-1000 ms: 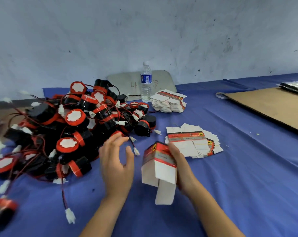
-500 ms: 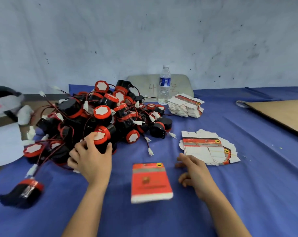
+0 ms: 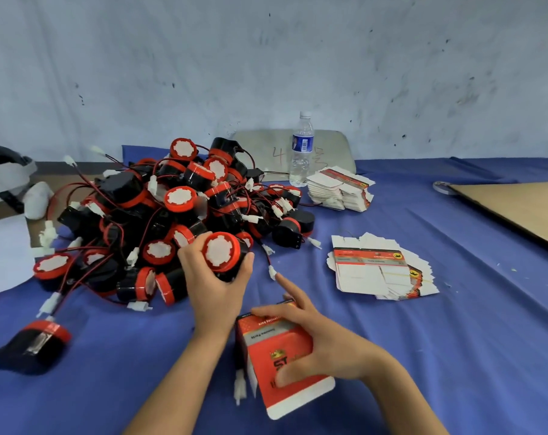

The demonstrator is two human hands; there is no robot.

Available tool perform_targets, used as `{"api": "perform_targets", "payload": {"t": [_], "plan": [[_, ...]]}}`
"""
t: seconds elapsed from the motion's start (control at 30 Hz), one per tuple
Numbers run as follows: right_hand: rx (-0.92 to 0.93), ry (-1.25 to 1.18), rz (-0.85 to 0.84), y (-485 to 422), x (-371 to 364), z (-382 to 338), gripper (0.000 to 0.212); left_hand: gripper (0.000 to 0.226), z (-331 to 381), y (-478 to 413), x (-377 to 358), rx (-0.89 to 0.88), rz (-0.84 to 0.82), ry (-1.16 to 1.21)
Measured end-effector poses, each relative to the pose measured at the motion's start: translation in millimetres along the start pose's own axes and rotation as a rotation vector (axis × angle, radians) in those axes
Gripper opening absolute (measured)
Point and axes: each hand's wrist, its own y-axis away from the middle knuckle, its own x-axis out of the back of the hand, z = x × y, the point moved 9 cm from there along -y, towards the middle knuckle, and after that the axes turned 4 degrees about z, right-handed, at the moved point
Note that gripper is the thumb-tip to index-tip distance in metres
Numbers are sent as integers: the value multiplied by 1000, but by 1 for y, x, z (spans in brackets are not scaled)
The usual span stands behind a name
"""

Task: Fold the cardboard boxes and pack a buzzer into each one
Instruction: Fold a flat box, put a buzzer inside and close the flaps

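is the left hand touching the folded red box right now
Apart. The head view shows the left hand wrapped around a buzzer above the box, with blue cloth visible between them; only the right hand rests on the box.

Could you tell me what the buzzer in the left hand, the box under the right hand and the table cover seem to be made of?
Buzzer: apparently moulded plastic, black body with a red rim, smooth; its white face looks like a paper sticker.
Box: thin printed card, slightly glossy red, with white cut edges.
Table cover: blue woven cloth, matte, with soft creases.
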Motion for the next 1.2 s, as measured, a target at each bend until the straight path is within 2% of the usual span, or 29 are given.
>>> {"api": "perform_targets", "payload": {"t": [0.13,0.23,0.4,0.53,0.7,0.87,0.9,1.0,1.1,1.2], "plan": [[-111,-152,260,-2,23,15,40,63,-9,-2,1,100,20,99],[-166,-133,419,0,39,25,27,57,-11,0,-1,176,-6,237],[-262,-233,575,4,51,41,23,37,-8,14,-21,280,-160,377],[-315,-342,718,8,65,56,22,48,-25,25,-40,472,-279,425],[-345,-398,849,14,76,70,24,43,-38,30,-46,666,-310,490],[-382,-369,977,21,87,75,24,61,-39,49,-56,864,-428,589],[-396,-336,1003,24,89,75,26,56,-38,52,-57,899,-447,626],[-415,-245,1068,30,96,76,30,22,-30,48,-63,996,-457,752],[-426,-193,1093,34,102,78,22,29,-25,51,-67,1060,-446,802],[-439,-120,1047,32,100,80,12,47,-17,56,-62,1055,-394,1007]]}}
